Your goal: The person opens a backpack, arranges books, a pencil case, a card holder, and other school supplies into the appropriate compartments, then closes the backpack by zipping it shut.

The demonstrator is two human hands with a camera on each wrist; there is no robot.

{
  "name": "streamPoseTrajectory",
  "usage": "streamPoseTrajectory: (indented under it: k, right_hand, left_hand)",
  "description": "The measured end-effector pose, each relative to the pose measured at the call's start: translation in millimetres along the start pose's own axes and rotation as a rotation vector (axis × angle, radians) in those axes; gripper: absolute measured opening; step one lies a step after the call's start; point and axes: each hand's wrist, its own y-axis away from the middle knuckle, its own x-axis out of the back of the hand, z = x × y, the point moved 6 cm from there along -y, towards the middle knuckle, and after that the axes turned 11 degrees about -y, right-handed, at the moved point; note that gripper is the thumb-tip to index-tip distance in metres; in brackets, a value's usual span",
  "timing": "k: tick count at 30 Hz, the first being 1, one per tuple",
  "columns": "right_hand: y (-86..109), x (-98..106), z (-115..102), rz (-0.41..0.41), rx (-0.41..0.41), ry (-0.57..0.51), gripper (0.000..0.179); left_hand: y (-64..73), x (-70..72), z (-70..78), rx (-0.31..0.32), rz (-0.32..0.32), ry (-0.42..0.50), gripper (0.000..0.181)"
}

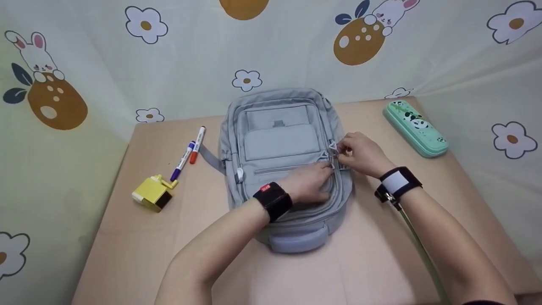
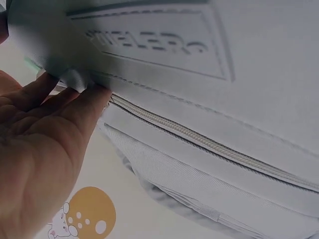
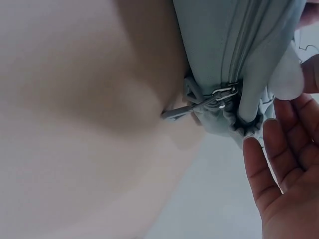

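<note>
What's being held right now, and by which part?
The backpack, by its right-side zip: the right hand seems to pinch a pale tab there; the left hand touches the backpack alongside, grip unclear.

**Backpack (image 1: 281,142) amid smaller things**

It lies on the table (image 1: 372,258), before the curtain (image 1: 190,63). Your left hand (image 1: 308,183) is on it, your right hand (image 1: 362,153) at its right side. To its left, one marker (image 1: 198,144) lies just beside a second marker (image 1: 183,161); a hand-crank sharpener (image 1: 152,192) sits nearer you. A pencil case (image 1: 417,127) lies right, near the far corner.
</note>
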Motion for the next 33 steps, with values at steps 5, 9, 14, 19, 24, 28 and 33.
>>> streamPoseTrajectory:
  k: [5,9,14,19,24,28,33]
  right_hand:
    - [9.0,-3.9,-3.0,-0.026,-0.010,-0.023,0.009]
    - [11.4,-8.3,-2.2,-0.027,-0.024,-0.065,0.010]
    - [13.9,-8.4,-1.7,-0.002,-0.019,-0.107,0.010]
    - [17.2,-3.2,-1.9,0.036,-0.019,-0.128,0.009]
    - [21.4,-0.9,-1.4,0.073,-0.043,-0.145,0.009]
    - [24.5,-1.1,-2.8,0.103,-0.040,-0.140,0.009]
    - [28.7,0.6,-4.6,0.123,-0.061,-0.111,0.010]
  left_hand:
    - [2.0,0.8,-1.0,-0.009,0.015,0.004,0.061]
    - [10.1,4.0,4.2,-0.050,0.045,0.000,0.053]
    - [31.1,11.0,19.2,-0.131,0.120,-0.071,0.021]
    - [47.9,9.4,29.4,-0.141,0.107,-0.181,0.010]
    - [54.7,1.9,30.2,-0.085,0.082,-0.270,0.007]
    - [56.0,-1.3,31.6,-0.077,0.090,-0.299,0.009]
    - [58.6,-1.2,25.7,-0.038,0.095,-0.217,0.006]
